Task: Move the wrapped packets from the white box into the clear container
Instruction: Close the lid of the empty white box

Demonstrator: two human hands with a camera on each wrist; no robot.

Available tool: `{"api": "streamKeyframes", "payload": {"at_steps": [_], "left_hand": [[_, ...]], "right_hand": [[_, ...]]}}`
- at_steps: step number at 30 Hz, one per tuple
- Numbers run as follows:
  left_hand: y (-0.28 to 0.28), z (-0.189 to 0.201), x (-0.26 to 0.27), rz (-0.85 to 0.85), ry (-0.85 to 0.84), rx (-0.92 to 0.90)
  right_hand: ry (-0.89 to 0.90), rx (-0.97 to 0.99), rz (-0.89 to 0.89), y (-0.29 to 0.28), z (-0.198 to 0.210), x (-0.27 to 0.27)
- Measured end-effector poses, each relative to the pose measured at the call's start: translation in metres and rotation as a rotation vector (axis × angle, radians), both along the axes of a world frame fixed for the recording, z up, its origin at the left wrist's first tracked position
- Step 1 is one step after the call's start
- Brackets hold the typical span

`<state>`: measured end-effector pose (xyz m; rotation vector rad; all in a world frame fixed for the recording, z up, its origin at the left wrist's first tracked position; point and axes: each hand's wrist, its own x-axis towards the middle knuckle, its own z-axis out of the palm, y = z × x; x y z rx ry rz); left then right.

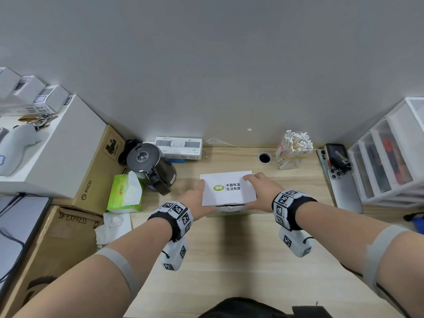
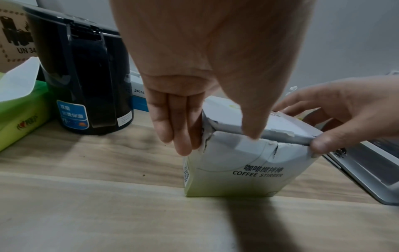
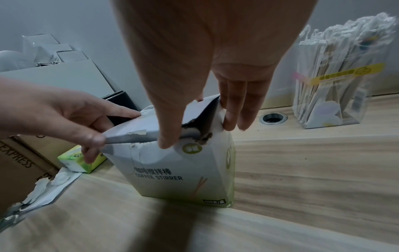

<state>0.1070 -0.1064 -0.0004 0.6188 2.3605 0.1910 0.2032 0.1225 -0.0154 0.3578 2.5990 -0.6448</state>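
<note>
The white box marked COFFEE STIRRER stands mid-desk with its torn lid lifted slightly at the front. My left hand pinches the lid's left front corner, thumb on the edge and fingers down the box's left side. My right hand pinches the right front corner, thumb at the front and fingers behind the lid. The inside shows only as a dark gap. The clear container, full of white wrapped packets, stands by the wall at the back right.
A black kettle and a green tissue pack stand left of the box. Cardboard boxes line the left edge. Torn paper scraps lie near them. Phones and a drawer unit are on the right. A cable hole lies behind the box.
</note>
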Motion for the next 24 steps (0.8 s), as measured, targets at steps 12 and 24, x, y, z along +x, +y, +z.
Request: {"api": "streamKeyframes", "payload": {"at_steps": [12, 24], "left_hand": [[-0.006, -0.013, -0.010, 0.253, -0.064, 0.164], [-0.008, -0.008, -0.016, 0.427, -0.220, 0.168]], "right_hand": [[0.013, -0.179, -0.258, 0.005, -0.012, 0.001], [-0.001, -0.454, -0.376, 0.016, -0.017, 0.004]]}}
